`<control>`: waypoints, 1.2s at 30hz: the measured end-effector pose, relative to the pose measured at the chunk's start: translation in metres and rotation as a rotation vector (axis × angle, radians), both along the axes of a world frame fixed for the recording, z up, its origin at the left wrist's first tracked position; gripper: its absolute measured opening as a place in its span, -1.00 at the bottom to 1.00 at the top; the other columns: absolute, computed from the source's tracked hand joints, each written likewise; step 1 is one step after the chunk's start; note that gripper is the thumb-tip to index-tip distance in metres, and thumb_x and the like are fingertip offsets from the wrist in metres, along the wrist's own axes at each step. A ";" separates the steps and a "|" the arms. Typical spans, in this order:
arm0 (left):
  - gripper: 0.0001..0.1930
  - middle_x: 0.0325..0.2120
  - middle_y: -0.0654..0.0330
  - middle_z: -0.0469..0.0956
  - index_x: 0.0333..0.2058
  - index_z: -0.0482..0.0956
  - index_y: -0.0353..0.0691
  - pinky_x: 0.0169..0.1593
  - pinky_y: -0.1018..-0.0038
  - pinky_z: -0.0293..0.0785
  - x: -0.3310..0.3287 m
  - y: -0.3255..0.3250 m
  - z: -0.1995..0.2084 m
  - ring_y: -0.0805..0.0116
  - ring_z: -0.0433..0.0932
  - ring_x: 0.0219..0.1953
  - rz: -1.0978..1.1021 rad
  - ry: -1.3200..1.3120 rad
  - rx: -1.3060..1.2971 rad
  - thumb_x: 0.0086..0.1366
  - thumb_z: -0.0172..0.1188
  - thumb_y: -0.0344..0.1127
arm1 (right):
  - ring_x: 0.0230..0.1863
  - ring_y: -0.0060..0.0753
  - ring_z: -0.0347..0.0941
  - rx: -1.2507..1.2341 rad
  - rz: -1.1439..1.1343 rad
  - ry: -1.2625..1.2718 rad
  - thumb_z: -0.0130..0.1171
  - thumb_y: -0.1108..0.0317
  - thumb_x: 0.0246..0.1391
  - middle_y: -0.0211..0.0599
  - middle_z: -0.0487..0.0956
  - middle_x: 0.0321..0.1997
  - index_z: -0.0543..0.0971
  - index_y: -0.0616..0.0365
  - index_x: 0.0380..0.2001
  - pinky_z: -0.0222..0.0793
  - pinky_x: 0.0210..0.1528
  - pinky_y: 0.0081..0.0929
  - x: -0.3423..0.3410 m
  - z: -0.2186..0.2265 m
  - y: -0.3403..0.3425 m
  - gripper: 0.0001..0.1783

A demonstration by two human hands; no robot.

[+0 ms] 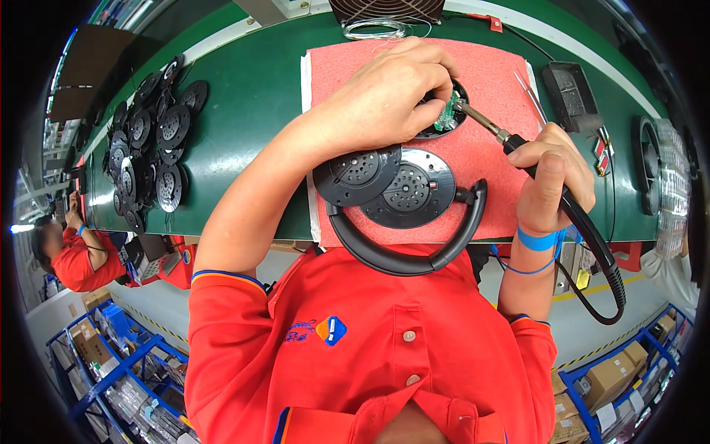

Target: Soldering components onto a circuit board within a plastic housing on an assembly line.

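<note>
My right hand (553,177) grips a soldering iron (568,198) with a black handle and cord. Its metal tip reaches a small green circuit board (446,116) inside a round black earcup (460,95). Over that cup is my left hand (403,92), fingers bent and pinched together at the board; what they hold is hidden. Just below, two black perforated discs overlap: the upper disc (347,177) partly covers the lower disc (418,194). A curved black headband (392,259) hangs past the mat's near edge. All this lies on a pink foam mat (488,66).
Many similar black discs (140,137) are heaped on the green table (237,96) at left. Right of the mat are tweezers (531,96) and a dark tray (571,96). A wire coil (373,29) lies by a fan grille (388,10). Another person (81,259) sits far left.
</note>
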State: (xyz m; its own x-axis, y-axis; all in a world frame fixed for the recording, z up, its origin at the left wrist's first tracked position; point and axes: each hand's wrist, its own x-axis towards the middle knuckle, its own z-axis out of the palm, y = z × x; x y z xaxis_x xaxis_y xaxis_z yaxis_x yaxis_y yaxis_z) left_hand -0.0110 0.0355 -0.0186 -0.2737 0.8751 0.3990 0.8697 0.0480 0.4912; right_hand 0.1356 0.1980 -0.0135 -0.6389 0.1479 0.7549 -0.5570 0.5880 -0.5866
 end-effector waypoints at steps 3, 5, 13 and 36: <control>-0.93 -0.22 0.12 0.48 -0.47 0.48 -0.32 -0.04 0.34 0.33 -0.001 0.000 0.000 0.14 0.42 -0.16 -0.005 0.001 -0.013 0.04 0.15 -0.47 | -0.71 -0.50 0.23 -0.005 -0.001 0.005 0.01 0.43 0.07 -0.31 0.52 -0.68 0.49 0.28 -0.69 0.14 -0.62 -0.55 0.000 0.000 0.000 -0.71; -0.94 -0.22 0.13 0.49 -0.48 0.48 -0.32 -0.05 0.34 0.33 -0.001 0.000 0.001 0.15 0.42 -0.17 -0.003 -0.015 -0.024 0.04 0.15 -0.47 | -0.71 -0.50 0.23 -0.004 -0.003 0.008 0.00 0.43 0.07 -0.31 0.52 -0.68 0.49 0.28 -0.69 0.14 -0.62 -0.55 0.000 0.000 0.000 -0.71; -0.93 -0.21 0.13 0.47 -0.50 0.46 -0.32 -0.05 0.33 0.33 0.003 0.001 0.003 0.13 0.42 -0.16 0.007 0.012 -0.013 0.05 0.16 -0.47 | -0.72 -0.50 0.22 -0.009 0.003 0.026 0.01 0.43 0.07 -0.31 0.51 -0.69 0.49 0.28 -0.69 0.12 -0.63 -0.55 -0.001 -0.001 0.001 -0.72; -0.92 -0.22 0.11 0.46 -0.46 0.43 -0.32 -0.07 0.35 0.35 -0.002 -0.003 -0.001 0.13 0.41 -0.18 -0.007 -0.025 0.005 0.03 0.11 -0.47 | -0.72 -0.49 0.24 0.003 0.002 -0.012 0.03 0.45 0.04 -0.31 0.51 -0.69 0.50 0.28 -0.69 0.13 -0.63 -0.55 0.000 0.001 -0.001 -0.74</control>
State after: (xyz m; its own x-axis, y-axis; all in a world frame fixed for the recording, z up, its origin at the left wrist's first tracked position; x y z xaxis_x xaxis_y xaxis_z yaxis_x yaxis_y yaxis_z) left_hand -0.0127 0.0329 -0.0192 -0.2779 0.8751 0.3962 0.8573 0.0399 0.5132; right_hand 0.1351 0.1966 -0.0127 -0.6480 0.1442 0.7478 -0.5512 0.5888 -0.5912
